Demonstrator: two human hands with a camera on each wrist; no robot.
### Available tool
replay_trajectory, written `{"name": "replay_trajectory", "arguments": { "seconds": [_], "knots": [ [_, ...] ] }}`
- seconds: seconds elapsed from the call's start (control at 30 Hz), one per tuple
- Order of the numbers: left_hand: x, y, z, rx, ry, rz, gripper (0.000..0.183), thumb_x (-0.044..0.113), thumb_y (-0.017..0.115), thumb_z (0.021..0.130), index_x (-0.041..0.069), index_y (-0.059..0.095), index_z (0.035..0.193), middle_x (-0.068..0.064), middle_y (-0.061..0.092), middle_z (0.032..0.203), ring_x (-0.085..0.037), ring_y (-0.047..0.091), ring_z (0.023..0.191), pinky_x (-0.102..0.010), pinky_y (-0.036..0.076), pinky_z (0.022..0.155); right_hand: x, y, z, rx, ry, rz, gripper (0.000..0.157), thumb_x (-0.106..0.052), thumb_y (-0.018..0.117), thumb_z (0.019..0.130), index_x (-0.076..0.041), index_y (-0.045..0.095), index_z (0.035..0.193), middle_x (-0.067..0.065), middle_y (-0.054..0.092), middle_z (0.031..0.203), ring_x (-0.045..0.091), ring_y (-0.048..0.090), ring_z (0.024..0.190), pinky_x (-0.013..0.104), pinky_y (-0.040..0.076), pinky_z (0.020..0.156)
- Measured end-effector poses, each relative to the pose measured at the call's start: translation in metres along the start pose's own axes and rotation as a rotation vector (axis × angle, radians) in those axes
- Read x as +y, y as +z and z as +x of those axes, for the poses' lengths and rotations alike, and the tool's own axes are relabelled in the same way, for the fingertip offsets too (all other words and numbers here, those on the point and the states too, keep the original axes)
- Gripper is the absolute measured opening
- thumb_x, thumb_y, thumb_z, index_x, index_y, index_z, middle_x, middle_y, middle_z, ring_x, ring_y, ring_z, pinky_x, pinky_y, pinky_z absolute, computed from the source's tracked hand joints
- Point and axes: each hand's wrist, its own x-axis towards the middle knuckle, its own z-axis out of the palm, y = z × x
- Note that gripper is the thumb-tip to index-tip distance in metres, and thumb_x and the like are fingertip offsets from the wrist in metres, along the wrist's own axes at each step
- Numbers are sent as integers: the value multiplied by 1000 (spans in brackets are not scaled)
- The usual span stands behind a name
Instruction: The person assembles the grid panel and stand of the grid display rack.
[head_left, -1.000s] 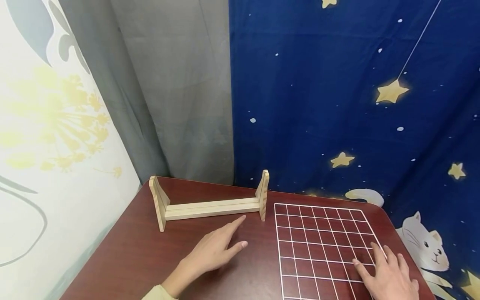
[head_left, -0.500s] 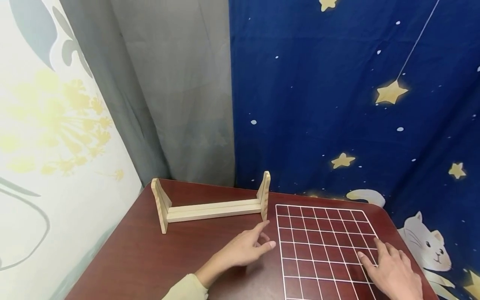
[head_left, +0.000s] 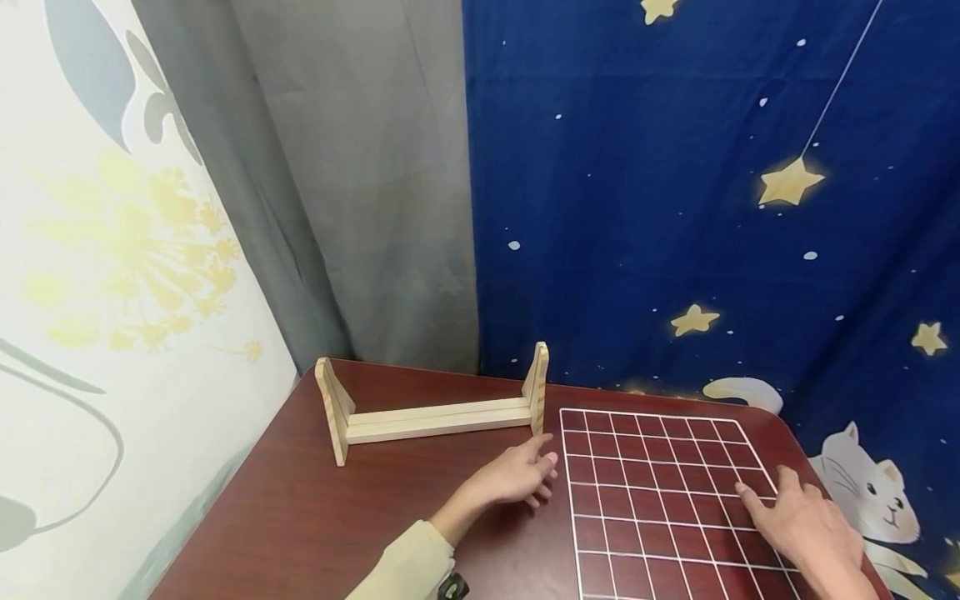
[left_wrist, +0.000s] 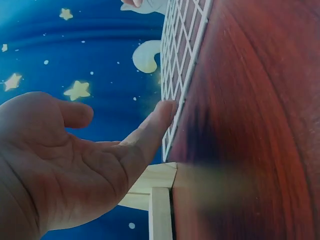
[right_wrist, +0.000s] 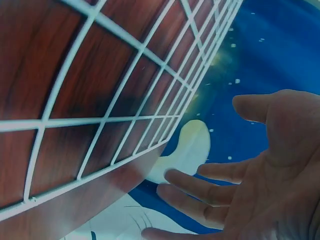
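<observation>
A white wire grid panel point(head_left: 660, 500) lies flat on the dark red table. My left hand point(head_left: 517, 473) is beside the panel's left edge, with its fingers relaxed and nothing in them. In the left wrist view, a fingertip of the left hand point(left_wrist: 80, 165) overlaps the near border of the grid point(left_wrist: 187, 80). At the panel's right edge is my right hand point(head_left: 810, 521), thumb and fingers spread apart. The right wrist view shows that hand point(right_wrist: 250, 175) holding nothing, close to the grid's outer wire point(right_wrist: 95, 172).
A pale wooden stand point(head_left: 438, 421) with two upright ends stands at the back of the table point(head_left: 300, 517), left of the panel. Behind hang a grey curtain point(head_left: 382, 208) and a blue star-patterned curtain point(head_left: 637, 208). A white patterned wall point(head_left: 127, 350) is at the left.
My left hand has moved right from in front of the wooden stand to the grid panel's left edge. My right hand has shifted slightly to the right. The panel and stand keep their places.
</observation>
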Motion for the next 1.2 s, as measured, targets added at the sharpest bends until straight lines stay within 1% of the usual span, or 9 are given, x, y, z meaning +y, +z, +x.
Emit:
{"name": "replay_trajectory", "arguments": {
  "seconds": [0.13, 0.37, 0.53, 0.7, 0.93, 1.0, 1.07, 1.13, 1.2],
  "knots": [
    [-1, 5, 12, -10, -46, 7, 67, 40, 57, 109, 4, 37, 161, -15, 75, 101, -29, 77, 77, -43, 64, 59, 0, -2, 13, -7, 27, -40, 97, -69, 60, 95, 17, 41, 134, 41, 53, 117, 54, 60, 101, 66, 53, 78],
    [-1, 10, 31, 34, -63, 75, 71, 47, 61, 106, 2, 43, 157, -13, 76, 91, -26, 76, 73, -39, 63, 56, 1, -6, 33, 5, 6, -24, 104, -74, 57, 94, 16, 36, 140, 46, 43, 131, 65, 55, 109, 70, 52, 78],
    [2, 11, 38, 72, -71, 103, 67, 46, 60, 106, 1, 47, 154, -14, 76, 84, -26, 76, 68, -37, 62, 54, 2, -3, 43, -9, 11, -23, 110, -78, 55, 93, 21, 35, 138, 50, 43, 131, 68, 58, 107, 68, 53, 75],
    [2, 13, 43, 83, -86, 111, 68, 46, 61, 106, 2, 47, 155, -15, 76, 83, -27, 77, 68, -38, 62, 56, 7, 3, 50, -18, 7, -17, 109, -76, 57, 93, 24, 39, 132, 51, 47, 126, 66, 59, 104, 69, 54, 78],
    [1, 16, 49, 133, -83, 219, 69, 48, 65, 103, 3, 49, 154, -13, 74, 70, -16, 63, 50, -30, 50, 49, 13, 7, 56, -25, -19, 24, 113, -76, 65, 88, 25, 38, 132, 52, 47, 126, 68, 56, 111, 72, 53, 84],
    [1, 18, 52, 143, -88, 226, 68, 48, 65, 103, 2, 51, 152, -13, 74, 70, -18, 64, 50, -31, 51, 49, 13, 7, 58, -29, -24, 28, 112, -75, 65, 89, 25, 37, 132, 52, 47, 126, 68, 56, 112, 73, 53, 83],
    [0, 20, 55, 173, -95, 261, 67, 48, 66, 102, 3, 54, 150, -13, 76, 76, -22, 70, 59, -35, 57, 58, 11, 7, 60, -40, -17, 33, 110, -73, 65, 90, 24, 36, 133, 52, 46, 126, 67, 56, 113, 73, 53, 84],
    [-1, 23, 59, 212, -100, 311, 66, 51, 65, 102, 3, 57, 147, -14, 79, 91, -26, 76, 79, -41, 62, 74, 9, 8, 63, -44, -5, 41, 108, -70, 65, 91, 24, 34, 136, 52, 43, 128, 68, 54, 115, 75, 52, 86],
    [-2, 26, 63, 251, -104, 353, 66, 53, 65, 101, 3, 60, 145, -15, 79, 110, -30, 76, 100, -47, 61, 91, 6, 7, 67, -40, 15, 51, 106, -66, 66, 92, 22, 32, 138, 52, 41, 130, 68, 53, 117, 75, 51, 88]
  ]
}}
